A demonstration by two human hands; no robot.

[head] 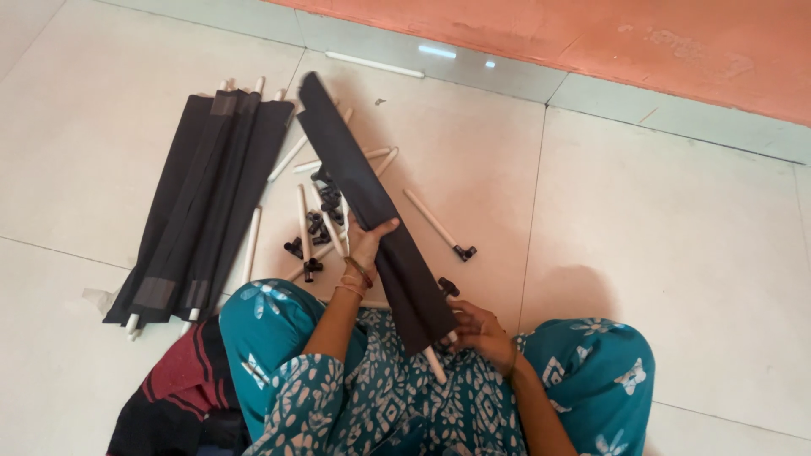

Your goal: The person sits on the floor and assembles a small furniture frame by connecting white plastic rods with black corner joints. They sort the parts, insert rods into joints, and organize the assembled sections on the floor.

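So the person sat cross-legged on the tiled floor [659, 219] with a long black fabric panel [363, 198] held up at a slant, far end pointing away. Looked to me like the step was working a white rod [435, 365] through the panel's sleeve, since a bit of it stuck out at the near end. The left hand [368, 241] was wrapped round the panel's middle, thumb over the top edge. The right hand [477, 329] was curled at the near end by the rod, though I couldn't tell exactly what the fingertips pinched. My guess: next it needed a steady push along the sleeve. A stack of finished panels [198, 203] lay to the left, loose rods and black connectors [321, 224] between.
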